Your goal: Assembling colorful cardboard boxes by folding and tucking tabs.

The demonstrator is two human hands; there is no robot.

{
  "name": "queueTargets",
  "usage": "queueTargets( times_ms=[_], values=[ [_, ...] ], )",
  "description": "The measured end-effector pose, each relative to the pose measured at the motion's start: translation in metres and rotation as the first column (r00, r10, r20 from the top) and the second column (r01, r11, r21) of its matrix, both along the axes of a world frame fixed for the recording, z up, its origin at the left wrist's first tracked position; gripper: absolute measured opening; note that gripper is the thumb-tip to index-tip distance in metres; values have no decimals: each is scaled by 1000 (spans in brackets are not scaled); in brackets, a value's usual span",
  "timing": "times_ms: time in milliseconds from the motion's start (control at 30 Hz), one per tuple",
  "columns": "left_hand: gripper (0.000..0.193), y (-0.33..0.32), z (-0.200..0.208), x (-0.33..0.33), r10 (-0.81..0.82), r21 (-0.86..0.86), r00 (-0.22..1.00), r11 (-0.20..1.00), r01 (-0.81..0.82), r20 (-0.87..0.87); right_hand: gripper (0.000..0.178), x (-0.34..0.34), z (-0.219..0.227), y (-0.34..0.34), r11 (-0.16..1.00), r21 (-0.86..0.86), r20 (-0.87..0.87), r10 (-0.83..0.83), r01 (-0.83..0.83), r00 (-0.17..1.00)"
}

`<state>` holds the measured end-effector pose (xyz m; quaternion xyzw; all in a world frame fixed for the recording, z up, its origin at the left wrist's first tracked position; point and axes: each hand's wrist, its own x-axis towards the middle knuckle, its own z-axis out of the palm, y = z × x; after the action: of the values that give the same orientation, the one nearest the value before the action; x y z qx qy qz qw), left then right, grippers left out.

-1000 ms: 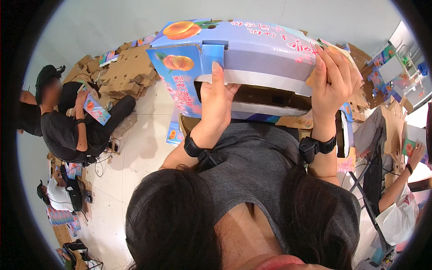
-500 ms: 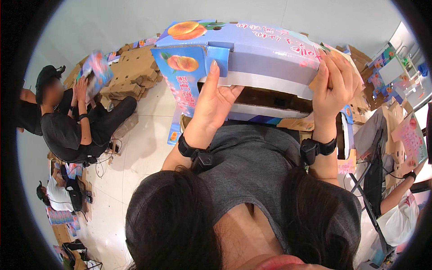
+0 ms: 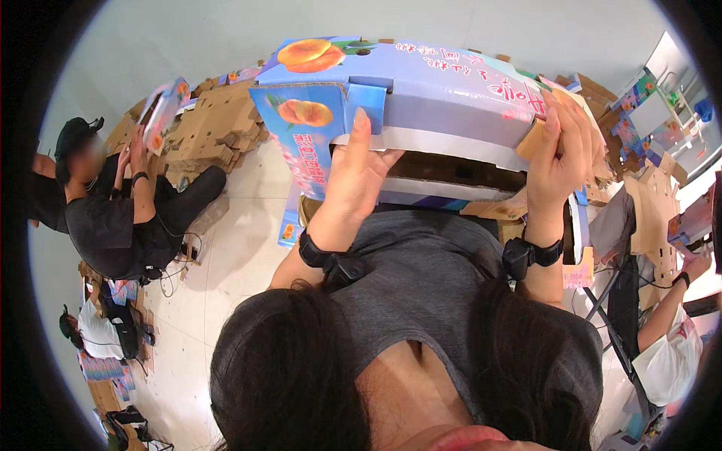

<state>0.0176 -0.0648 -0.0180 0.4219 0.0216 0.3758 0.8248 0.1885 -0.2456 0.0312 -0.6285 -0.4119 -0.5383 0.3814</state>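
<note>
Blue fruit carton (image 3: 444,83) mid-assembly, held high at twelve o'clock: left hand (image 3: 357,177) flat against its open underside, right hand (image 3: 560,154) gripping the end flap (image 3: 530,139); tucking probably next.

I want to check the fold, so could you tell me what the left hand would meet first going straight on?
The left hand already touches the blue printed cardboard box; its fingertips point at the blue tab above.
</note>
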Motion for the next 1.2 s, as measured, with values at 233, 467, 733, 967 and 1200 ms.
queueTargets(
  times_ms=[233, 467, 733, 967, 1200],
  values=[
    [44, 20, 6, -27, -485, 134, 862, 854, 503, -146, 15, 27, 14, 17, 992, -74, -65, -111, 106, 992],
    [36, 18, -4, -22, 452, 933, 836, -314, -177, 310, 17, 48, 13, 30, 990, -76, -45, -124, 120, 991],
    [8, 37, -48, 17, 594, 884, 662, -387, -263, 457, 17, 36, 20, 36, 990, -93, 34, -105, 108, 994],
    [17, 37, -37, 24, 652, 898, 618, -344, -274, 438, 35, -21, 8, 21, 981, -190, 100, 67, -47, 993],
    [23, 43, -22, 38, 674, 932, 645, -274, -235, 361, 50, -12, -53, 30, 842, -516, -141, 95, -155, 985]
  ],
)
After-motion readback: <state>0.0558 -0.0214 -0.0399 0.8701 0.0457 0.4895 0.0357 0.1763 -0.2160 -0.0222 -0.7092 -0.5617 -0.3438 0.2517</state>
